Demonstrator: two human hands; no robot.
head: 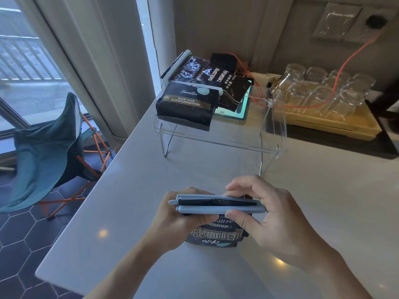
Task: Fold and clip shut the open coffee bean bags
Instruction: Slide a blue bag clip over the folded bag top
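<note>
On counter, both hands' grip pinches blue clip (220,205) over "MOUNTAIN" bag (216,233); left hand (183,216), right hand (269,214)

Near, upright on the counter: black coffee bag (213,231), top sandwiched in a pale blue clip (220,205). Far, flat on a clear stand: two black bags (185,106) (218,83), each white-clipped.

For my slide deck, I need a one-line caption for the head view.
Both hands, left hand and right hand, press a blue clip onto a coffee bag on the counter.
</note>
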